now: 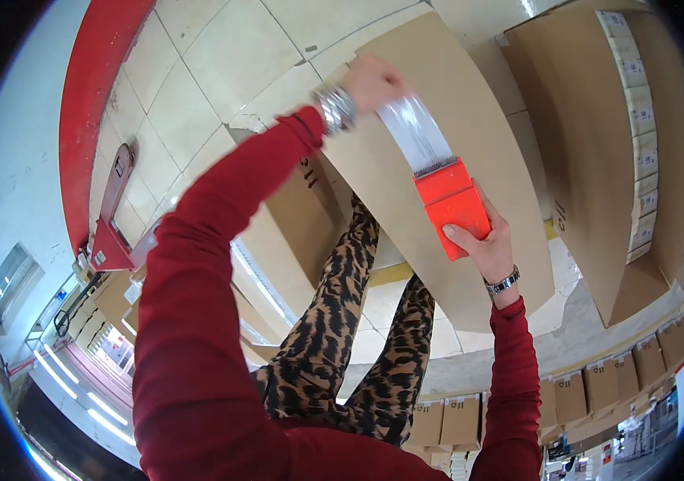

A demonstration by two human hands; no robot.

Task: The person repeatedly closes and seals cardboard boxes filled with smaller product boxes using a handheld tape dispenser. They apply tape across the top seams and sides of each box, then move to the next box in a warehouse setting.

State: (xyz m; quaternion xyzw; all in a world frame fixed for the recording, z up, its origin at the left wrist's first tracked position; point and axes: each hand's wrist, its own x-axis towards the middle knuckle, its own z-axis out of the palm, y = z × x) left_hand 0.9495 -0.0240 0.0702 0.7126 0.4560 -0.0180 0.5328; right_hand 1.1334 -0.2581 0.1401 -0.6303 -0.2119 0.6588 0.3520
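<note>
My right hand (488, 244) grips a red tape dispenser (452, 207) with a toothed metal edge. From it a strip of clear packing tape (415, 128) stretches up and to the left. The tape's free end is pinched in my left hand (374, 83), which is smeared by motion. Both hands are over a large closed brown cardboard box (470, 96) in front of me. Whether the tape touches the box top cannot be told.
An open carton (574, 176) to the right holds a row of white small boxes (643, 152). More cardboard (302, 216) stands by my legs at left. A red pallet jack (113, 232) is on the tiled floor (238, 48). Several brown cartons (570, 397) line the lower right.
</note>
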